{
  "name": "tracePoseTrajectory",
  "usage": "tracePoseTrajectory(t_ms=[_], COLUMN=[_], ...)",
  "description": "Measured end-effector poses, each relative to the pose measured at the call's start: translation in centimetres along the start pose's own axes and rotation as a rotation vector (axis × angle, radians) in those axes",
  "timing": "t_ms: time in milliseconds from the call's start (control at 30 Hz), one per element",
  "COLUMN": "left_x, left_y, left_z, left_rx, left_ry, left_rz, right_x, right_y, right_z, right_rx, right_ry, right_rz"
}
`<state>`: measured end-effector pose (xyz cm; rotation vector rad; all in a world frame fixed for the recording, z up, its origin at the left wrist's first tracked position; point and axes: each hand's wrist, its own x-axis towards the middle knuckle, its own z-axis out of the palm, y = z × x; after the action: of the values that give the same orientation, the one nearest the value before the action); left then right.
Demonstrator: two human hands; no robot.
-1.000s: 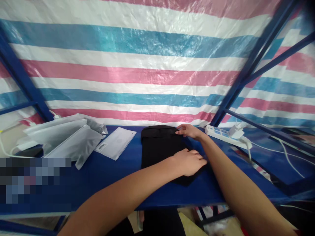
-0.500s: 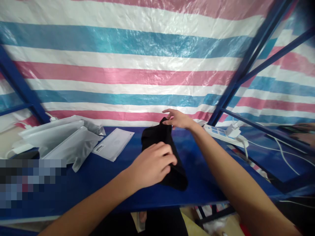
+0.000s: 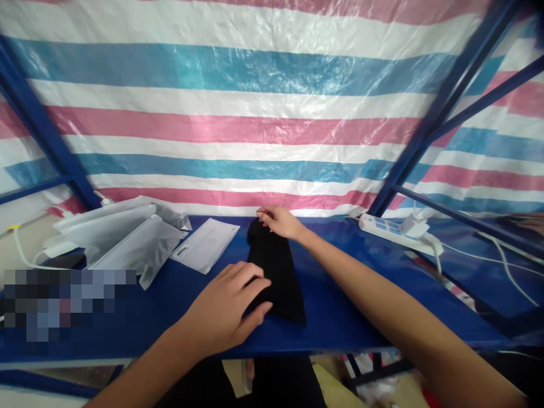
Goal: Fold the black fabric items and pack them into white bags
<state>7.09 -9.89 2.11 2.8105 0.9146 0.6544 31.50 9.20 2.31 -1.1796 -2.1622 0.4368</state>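
Note:
A folded black cloth garment [image 3: 278,277] lies lengthwise on the blue tabletop [image 3: 340,317], narrower at the far end and wider near the front edge. My right hand [image 3: 278,220] is at its far end, thumb and fingers closed together on the fabric there. Over the cloth's left near side is my left hand [image 3: 233,303], fingers loosely curved and thumb apart, with nothing gripped. Whether its fingertips touch the fabric I cannot tell.
A flat frosted zip bag [image 3: 206,245] with a label lies left of the cloth, beside a pile of frosted plastic bags [image 3: 136,238]. A white power strip [image 3: 397,232] with plugs and cables sits at the right. Blue metal posts [image 3: 416,147] frame a striped tarp [image 3: 238,130].
The cloth now lies flatter and straighter, its near end shifted left. My right hand has moved left along the far end. My left hand has moved left and its fingers have loosened.

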Motion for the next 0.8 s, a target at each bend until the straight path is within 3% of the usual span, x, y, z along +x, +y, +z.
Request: tracePoseTrajectory(t_ms=[67,133,200,267,367,467,567,700,800], left_x=[0.8,0.9,0.3,-0.9,-2.9,-4.8,-6.0,-6.4,-4.8], left_y=[1.0,1.9,2.8,3.6,4.3,4.1,3.7,3.7,3.6], left_z=[0.8,2.4,4.3,5.9,7.1,6.8,5.7,3.6,1.3], left_rx=[-0.024,-0.010,0.045,0.107,0.186,0.264,0.277,0.093,-0.153], left_ry=[-0.058,-0.139,-0.176,-0.169,-0.120,-0.059,-0.003,0.010,0.067], left_rz=[0.051,0.075,0.071,0.058,0.065,0.106,0.123,0.145,-0.036], right_x=[-1.5,-4.0,-7.5,-11.8,-18.4,-23.6,-26.4,-26.7,-24.6], right_y=[0.0,-0.9,-2.6,-4.5,-6.8,-7.6,-7.8,-8.3,-8.3], right_z=[-2.4,-4.4,-5.9,-6.7,-6.3,-4.8,-3.8,-4.8,-6.5], right_rx=[-0.023,0.000,0.067,0.107,0.074,-0.097,-0.139,0.052,0.216], right_ry=[0.112,0.129,0.016,-0.204,-0.427,-0.420,-0.333,-0.260,-0.207], right_rz=[-0.036,-0.055,-0.082,-0.170,-0.271,-0.249,-0.225,-0.225,-0.144])
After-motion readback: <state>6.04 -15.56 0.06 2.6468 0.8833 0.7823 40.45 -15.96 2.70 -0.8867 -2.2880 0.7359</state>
